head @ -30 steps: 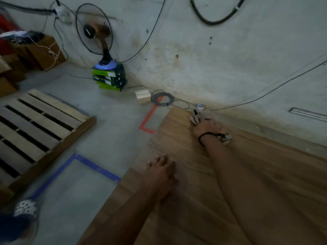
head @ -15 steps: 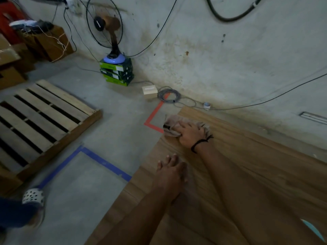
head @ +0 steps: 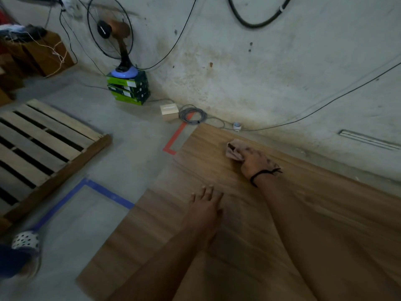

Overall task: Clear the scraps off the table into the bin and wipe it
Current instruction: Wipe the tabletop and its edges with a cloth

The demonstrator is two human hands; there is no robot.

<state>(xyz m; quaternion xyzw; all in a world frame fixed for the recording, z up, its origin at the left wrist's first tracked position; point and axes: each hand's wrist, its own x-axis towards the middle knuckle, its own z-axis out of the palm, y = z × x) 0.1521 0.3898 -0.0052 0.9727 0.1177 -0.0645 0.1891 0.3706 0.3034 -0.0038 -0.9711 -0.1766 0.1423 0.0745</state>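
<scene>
The wooden table (head: 325,213) fills the lower right, its far left corner near the wall. My right hand (head: 252,162), with a black band at the wrist, presses a crumpled beige cloth (head: 233,149) onto the top near the far edge. My left hand (head: 205,210) lies flat on the wood closer to me, fingers spread, holding nothing. No scraps or bin show in view.
A fan (head: 112,33) stands on stacked green boxes (head: 129,90) by the wall. A coiled cable (head: 192,115) and a small box (head: 169,110) lie past the table corner. A wooden pallet (head: 43,144) is on the floor at left, a perforated shoe (head: 25,241) at lower left.
My right hand with the cloth swept from the far corner leftward along the table's end, then back to the right along the far edge. My left hand stayed planted.
</scene>
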